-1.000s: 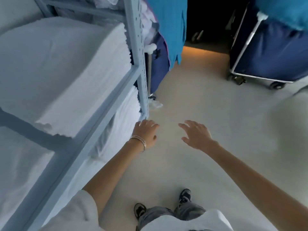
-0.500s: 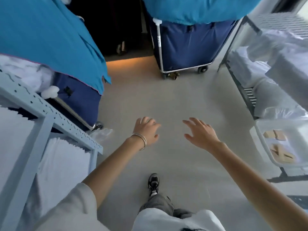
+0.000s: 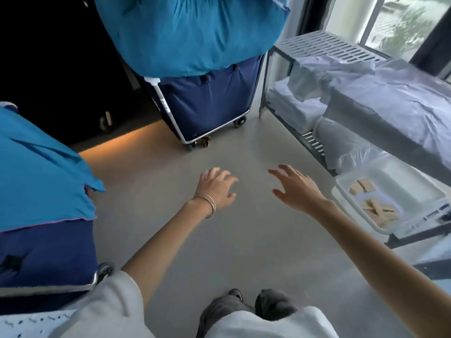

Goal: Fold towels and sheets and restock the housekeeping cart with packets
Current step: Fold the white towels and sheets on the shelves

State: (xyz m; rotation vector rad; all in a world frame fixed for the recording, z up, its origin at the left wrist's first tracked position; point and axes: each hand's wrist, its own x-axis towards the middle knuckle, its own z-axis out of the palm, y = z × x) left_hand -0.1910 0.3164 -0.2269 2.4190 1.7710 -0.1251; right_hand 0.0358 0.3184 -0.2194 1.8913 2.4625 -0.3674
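Both hands empty, fingers spread: our right hand (image 3: 296, 189) is nearer than left hand (image 3: 216, 189) to packets (image 3: 373, 203) in white tray (image 3: 341, 185) at shelf's front edge, to its rt.

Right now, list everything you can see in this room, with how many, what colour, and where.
Laundry carts: two, navy with teal covers, one ahead, one at left.
Shelf rack: one, grey, at right.
Folded linens: a stack, white, on the rack's lower shelf.
Sheet: one, pale, draped over the rack.
Tray: one, white, low at right.
Packets: several, tan, in the tray.
Floor: grey.
Bangles: silver, left wrist.
Left hand: open, holding nothing.
Right hand: open, holding nothing.
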